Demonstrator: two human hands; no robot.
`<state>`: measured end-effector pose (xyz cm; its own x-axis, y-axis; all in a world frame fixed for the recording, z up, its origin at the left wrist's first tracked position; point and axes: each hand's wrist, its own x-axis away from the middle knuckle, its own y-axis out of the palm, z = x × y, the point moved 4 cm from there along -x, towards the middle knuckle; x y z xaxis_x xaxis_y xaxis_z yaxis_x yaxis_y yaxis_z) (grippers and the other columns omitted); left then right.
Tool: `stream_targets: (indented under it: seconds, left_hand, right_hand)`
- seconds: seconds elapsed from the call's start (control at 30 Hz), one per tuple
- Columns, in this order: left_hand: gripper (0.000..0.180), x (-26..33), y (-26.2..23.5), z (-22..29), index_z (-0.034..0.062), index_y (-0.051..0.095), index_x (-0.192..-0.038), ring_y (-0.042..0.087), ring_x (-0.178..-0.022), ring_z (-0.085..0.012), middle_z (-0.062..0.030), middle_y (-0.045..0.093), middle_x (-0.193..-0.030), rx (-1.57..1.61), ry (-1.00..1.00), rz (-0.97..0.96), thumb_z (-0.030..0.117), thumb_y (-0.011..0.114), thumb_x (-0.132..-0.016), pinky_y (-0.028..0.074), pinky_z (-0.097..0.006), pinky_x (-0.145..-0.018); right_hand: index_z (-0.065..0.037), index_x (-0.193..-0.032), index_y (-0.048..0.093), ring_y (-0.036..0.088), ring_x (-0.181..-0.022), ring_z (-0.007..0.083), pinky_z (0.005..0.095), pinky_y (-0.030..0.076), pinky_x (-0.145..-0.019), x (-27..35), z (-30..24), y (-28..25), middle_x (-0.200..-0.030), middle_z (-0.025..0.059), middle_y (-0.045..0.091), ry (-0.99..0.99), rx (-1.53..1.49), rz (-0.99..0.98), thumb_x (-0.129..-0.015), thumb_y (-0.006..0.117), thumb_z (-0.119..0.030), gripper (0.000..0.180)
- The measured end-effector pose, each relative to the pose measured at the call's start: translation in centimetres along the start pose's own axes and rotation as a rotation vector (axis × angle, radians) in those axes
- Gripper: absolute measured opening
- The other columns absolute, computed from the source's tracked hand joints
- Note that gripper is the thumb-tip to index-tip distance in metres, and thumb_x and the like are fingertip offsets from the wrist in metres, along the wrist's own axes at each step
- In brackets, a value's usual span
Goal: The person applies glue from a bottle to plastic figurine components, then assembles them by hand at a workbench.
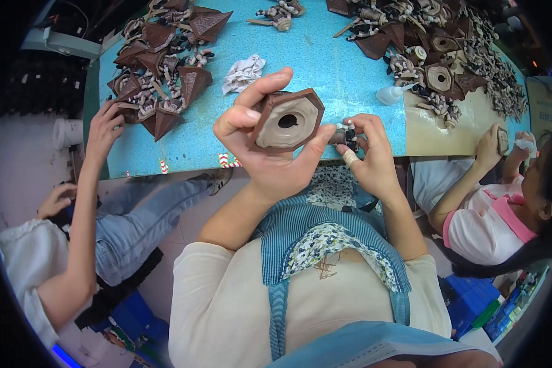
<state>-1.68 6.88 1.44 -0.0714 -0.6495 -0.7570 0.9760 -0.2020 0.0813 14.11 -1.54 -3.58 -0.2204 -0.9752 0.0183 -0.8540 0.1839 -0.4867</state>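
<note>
My left hand [275,170] grips a brown six-sided piece [270,127] by its edges, raised over the front of the table. Its beige underside, with a dark hole in the middle, is turned up into view. Close by on the right, my right hand [376,152] pinches a small figurine [342,136] in dark and pale colours, partly covered by the fingers. A bandage-like wrap [349,157] circles one of that hand's digits. The figurine is near the thumb of my left hand; whether they touch, I cannot tell.
Brown pointed pieces and figurines lie heaped at the left [165,67] and right [435,55] of the blue table [325,67]. Crumpled tissue [244,73] and a squeeze bottle [389,94] lie between. A co-worker's hand [106,132] reaches the left heap; another person [487,214] works at right.
</note>
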Motion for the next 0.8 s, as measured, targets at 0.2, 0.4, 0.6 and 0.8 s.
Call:
stream_targets:
  seconds: [0.2,0.4,0.6,0.8]
  left_hand:
    - [0.078,1.4,-1.5,-1.5,-0.0007,0.032,-0.135,0.051,-0.118,-0.0204,-0.0113,0.05,-0.124,0.502,-0.728,-0.103,0.002,0.076,-0.071,0.044,-0.035,-0.098]
    - [0.08,3.0,0.1,-2.0,-0.0005,0.038,-0.133,0.053,-0.116,-0.02,-0.0112,0.052,-0.124,0.567,-1.048,-0.46,0.013,0.083,-0.068,0.044,-0.033,-0.097]
    - [0.065,3.4,3.1,-0.8,0.0008,0.048,-0.116,0.068,-0.091,-0.0264,-0.0137,0.066,-0.098,0.231,-0.725,-0.702,0.015,0.083,-0.064,0.053,-0.034,-0.079]
    - [0.062,2.6,4.2,0.6,0.0012,0.047,-0.114,0.068,-0.088,-0.0301,-0.0154,0.066,-0.096,0.124,-0.701,-0.716,0.017,0.082,-0.065,0.054,-0.036,-0.075]
  right_hand:
    - [-0.001,-0.122,0.044,0.055,-0.106,0.016,0.0295,0.046,-0.091,0.0,1.3,-1.2,-0.115,0.0085,0.052,0.054,-0.652,-0.02,-0.084,0.063,0.006,0.043]
    - [-0.003,-0.116,0.047,0.055,-0.101,0.0135,0.0265,0.043,-0.09,0.6,-1.6,-4.5,-0.111,0.0058,0.053,0.083,-0.837,-0.081,-0.083,0.065,-0.001,0.037]
    - [-0.005,-0.098,0.052,0.052,-0.084,0.0176,0.0293,0.041,-0.078,0.8,-4.9,-5.5,-0.097,0.0068,0.052,-0.224,-0.314,-0.118,-0.072,0.069,-0.002,0.031]
    - [-0.005,-0.087,0.054,0.052,-0.078,0.0281,0.0379,0.039,-0.069,0.7,-8.5,-6.0,-0.087,0.0102,0.053,-0.56,0.339,-0.073,-0.056,0.066,-0.003,0.033]
